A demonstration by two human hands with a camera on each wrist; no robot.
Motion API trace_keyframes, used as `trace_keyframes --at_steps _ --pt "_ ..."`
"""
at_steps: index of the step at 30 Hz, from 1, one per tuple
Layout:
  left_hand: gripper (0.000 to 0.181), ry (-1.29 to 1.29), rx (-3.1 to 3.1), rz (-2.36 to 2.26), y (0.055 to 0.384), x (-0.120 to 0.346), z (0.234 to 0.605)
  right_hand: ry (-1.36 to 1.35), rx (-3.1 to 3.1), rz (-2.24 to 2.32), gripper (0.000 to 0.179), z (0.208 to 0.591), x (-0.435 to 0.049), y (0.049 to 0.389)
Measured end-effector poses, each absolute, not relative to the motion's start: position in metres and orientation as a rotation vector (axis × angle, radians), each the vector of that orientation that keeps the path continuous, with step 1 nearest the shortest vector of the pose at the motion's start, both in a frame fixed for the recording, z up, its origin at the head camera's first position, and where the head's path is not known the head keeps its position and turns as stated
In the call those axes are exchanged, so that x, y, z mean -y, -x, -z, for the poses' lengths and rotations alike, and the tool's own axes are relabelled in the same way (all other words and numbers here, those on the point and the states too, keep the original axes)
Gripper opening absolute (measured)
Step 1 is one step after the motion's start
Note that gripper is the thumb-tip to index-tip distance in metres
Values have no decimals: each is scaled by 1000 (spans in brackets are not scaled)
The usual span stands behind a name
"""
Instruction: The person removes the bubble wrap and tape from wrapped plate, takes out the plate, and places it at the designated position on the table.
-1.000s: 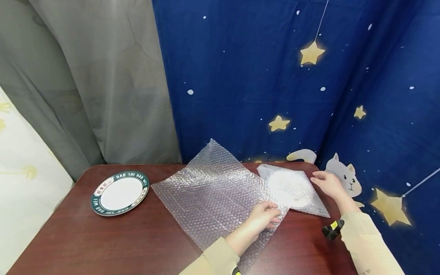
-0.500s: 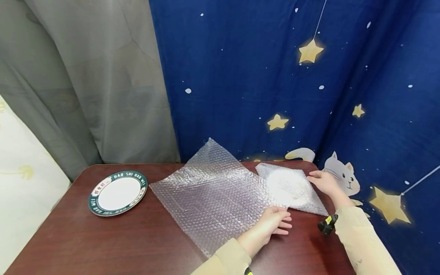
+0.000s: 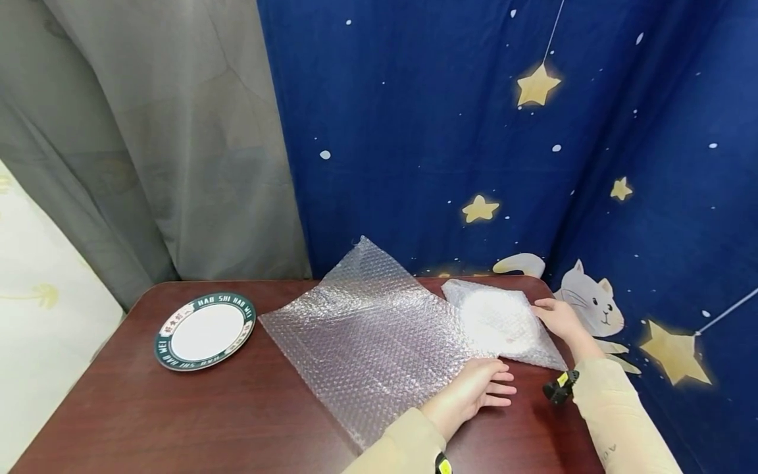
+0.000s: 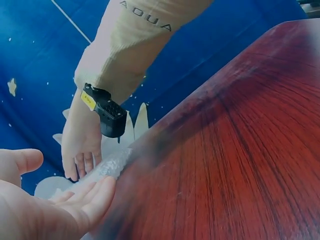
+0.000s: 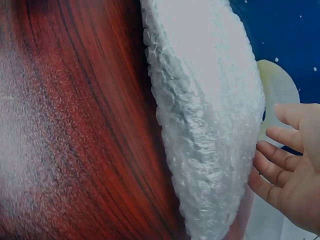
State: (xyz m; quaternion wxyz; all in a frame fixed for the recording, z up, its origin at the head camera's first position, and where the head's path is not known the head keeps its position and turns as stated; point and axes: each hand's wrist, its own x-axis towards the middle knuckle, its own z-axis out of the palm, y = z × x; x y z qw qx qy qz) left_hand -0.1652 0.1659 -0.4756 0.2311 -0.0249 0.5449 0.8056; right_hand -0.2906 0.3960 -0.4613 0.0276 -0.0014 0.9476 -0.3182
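Observation:
A bubble-wrapped package (image 3: pixel 497 322) with a round white shape inside lies at the right of the table. My right hand (image 3: pixel 561 318) is at its right edge; in the right wrist view the extended fingers (image 5: pixel 274 156) lie alongside the wrap. Palm turned toward the package, my left hand (image 3: pixel 474 390) is just in front of it, fingers spread and holding nothing. It overlaps the near right corner of a flat bubble wrap sheet (image 3: pixel 373 336), which spreads across the middle of the table. The left wrist view shows both hands facing the package from near and far sides.
On the left of the brown table (image 3: pixel 195 421) lies a white plate (image 3: pixel 207 332) with a green lettered rim. A grey curtain (image 3: pixel 213 164) and a blue star-patterned curtain (image 3: pixel 414 131) hang right behind the table edge.
My left hand has moved rightward from over the bubble wrap sheet toward the package, its fingers spreading out. My right hand has come slightly left to the package's edge. Package and plate stay put.

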Motion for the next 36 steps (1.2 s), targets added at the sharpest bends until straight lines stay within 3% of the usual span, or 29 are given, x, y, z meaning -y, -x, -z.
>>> trace_keyframes --at_steps 4,9,19,36 --pt "23 73 -1466 -2228 166 -172 479 -44 -2905 1040 53 466 -397 290" --pt "34 68 -1440 -2238 166 -180 483 -92 -2884 1115 54 471 -400 286" --pt "52 111 -1393 -2237 170 -187 489 -74 -2892 1111 44 485 -407 283" --pt "62 84 -1415 -2218 169 -195 495 -104 -2991 1062 34 490 -404 282"
